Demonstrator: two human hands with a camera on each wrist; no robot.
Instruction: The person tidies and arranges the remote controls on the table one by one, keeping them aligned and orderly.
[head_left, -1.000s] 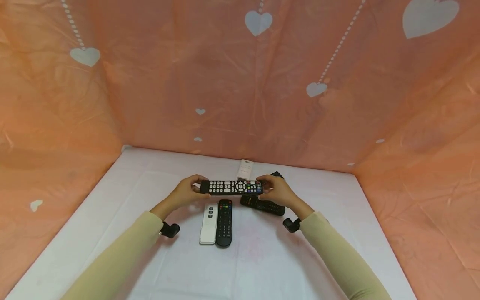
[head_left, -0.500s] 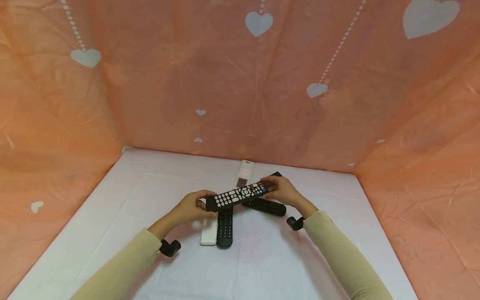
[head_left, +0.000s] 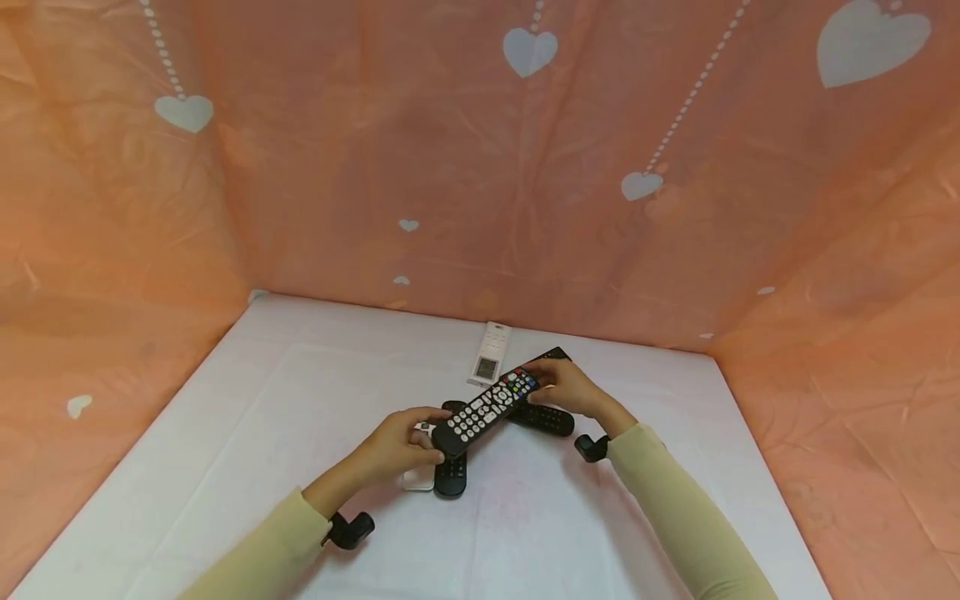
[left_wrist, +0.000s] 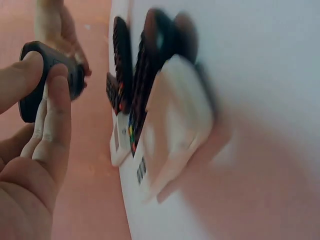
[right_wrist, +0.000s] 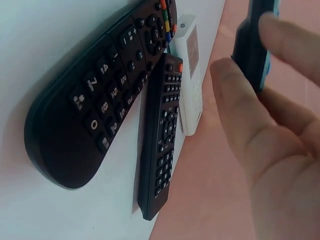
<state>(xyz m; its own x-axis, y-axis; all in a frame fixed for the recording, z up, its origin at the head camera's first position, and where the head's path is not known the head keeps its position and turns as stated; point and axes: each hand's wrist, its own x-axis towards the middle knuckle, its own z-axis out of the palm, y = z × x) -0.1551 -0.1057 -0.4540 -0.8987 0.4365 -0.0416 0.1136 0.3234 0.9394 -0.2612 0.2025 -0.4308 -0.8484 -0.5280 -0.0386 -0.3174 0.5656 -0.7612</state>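
Note:
Both hands hold one black remote control point(head_left: 486, 414) with white and coloured buttons, tilted above the table. My left hand point(head_left: 393, 450) grips its near lower end; my right hand point(head_left: 572, 392) pinches the far upper end. In the left wrist view the remote's end point(left_wrist: 31, 102) sits between thumb and fingers. Beneath it on the table lie a black remote point(head_left: 450, 482) and a plain white remote point(head_left: 418, 480), both partly covered. Under the right hand is a rounded black remote point(right_wrist: 95, 110), crossing near a slimmer black remote point(right_wrist: 161, 140).
A white remote with a small display point(head_left: 489, 357) lies at the back of the white table point(head_left: 337, 350). Orange cloth with hearts point(head_left: 465, 167) hangs behind and at both sides. A black camera mount point(head_left: 352, 530) sits on the left wrist, another point(head_left: 592, 448) on the right.
The held remote has swung from level to a diagonal slant, its left end coming down and nearer with the left hand. The right hand has shifted slightly right. The display remote is now uncovered.

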